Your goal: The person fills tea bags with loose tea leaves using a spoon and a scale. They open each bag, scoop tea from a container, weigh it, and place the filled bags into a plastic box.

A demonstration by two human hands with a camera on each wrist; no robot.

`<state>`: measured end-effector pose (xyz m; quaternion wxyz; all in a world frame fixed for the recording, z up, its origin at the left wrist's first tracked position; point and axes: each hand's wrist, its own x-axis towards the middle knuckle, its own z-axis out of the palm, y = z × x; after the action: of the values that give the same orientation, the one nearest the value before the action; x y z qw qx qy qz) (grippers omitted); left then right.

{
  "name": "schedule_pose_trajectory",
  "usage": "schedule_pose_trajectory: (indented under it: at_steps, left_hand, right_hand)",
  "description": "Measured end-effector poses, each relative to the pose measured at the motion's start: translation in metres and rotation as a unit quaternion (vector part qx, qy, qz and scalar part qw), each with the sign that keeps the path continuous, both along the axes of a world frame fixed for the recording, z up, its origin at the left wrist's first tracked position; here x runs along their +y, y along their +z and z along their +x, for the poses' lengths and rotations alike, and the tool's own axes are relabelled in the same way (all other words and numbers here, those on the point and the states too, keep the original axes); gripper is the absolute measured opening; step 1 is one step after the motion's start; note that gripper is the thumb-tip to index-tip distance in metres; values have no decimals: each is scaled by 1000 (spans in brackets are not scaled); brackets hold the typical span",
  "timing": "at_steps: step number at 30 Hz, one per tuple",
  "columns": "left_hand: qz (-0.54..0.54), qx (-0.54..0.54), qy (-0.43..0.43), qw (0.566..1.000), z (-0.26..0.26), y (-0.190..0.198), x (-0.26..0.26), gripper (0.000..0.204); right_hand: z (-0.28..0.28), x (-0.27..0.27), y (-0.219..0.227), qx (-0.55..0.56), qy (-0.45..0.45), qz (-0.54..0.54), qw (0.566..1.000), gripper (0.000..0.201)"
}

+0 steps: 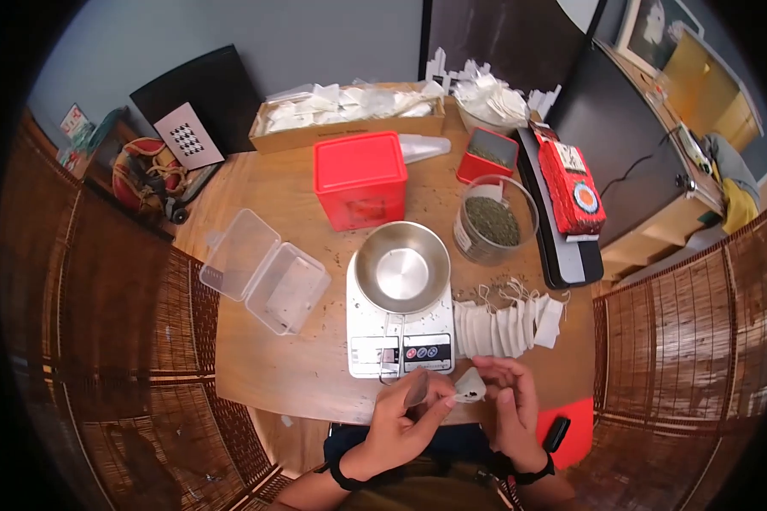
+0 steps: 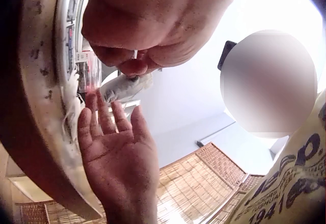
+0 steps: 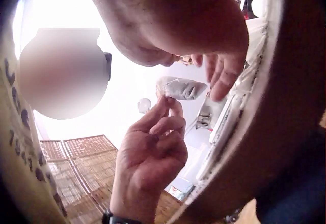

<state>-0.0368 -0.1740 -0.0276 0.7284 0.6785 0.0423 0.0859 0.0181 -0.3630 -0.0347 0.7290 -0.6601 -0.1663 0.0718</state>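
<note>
My left hand point(image 1: 405, 422) pinches a small white tea bag point(image 1: 470, 385) between thumb and fingertips, low in front of the kitchen scale point(image 1: 365, 328). Some dark leaf shows at the bag. The right wrist view shows the bag point(image 3: 181, 89) plump, with the left fingertips at its end. A grey, rounded, spoon-like piece point(image 1: 416, 389) stands up among the left fingers. Beside the bag, my right hand point(image 1: 517, 409) has its fingers extended and apart; in the left wrist view its palm point(image 2: 122, 157) faces up with nothing in it. A steel bowl point(image 1: 403, 268) sits on the scale.
A row of white tea bags point(image 1: 507, 328) lies right of the scale. Behind it stands a clear tub point(image 1: 464, 241) of dried leaf. A red tin point(image 1: 360, 180) is at the back, an opened plastic box point(image 1: 285, 289) at left, and a red packet point(image 1: 571, 183) at right.
</note>
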Motion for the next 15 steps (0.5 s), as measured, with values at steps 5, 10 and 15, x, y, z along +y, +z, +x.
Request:
schedule_pose_trajectory:
  at_steps: [5, 10, 15]
  left_hand:
    - [-58, -78, -17, 995, 11, 9, 4, 22]
    - [-116, -37, -12, 993, 14, 28, 14, 40]
    - [-131, -45, 82, 987, 15, 21, 29, 46]
  right_hand:
    - [20, -3, 23, 285, 121, 140, 940, 36]
    - [61, 7, 60, 307, 121, 159, 931, 34]
    - [157, 12, 85, 65, -47, 48, 996, 34]
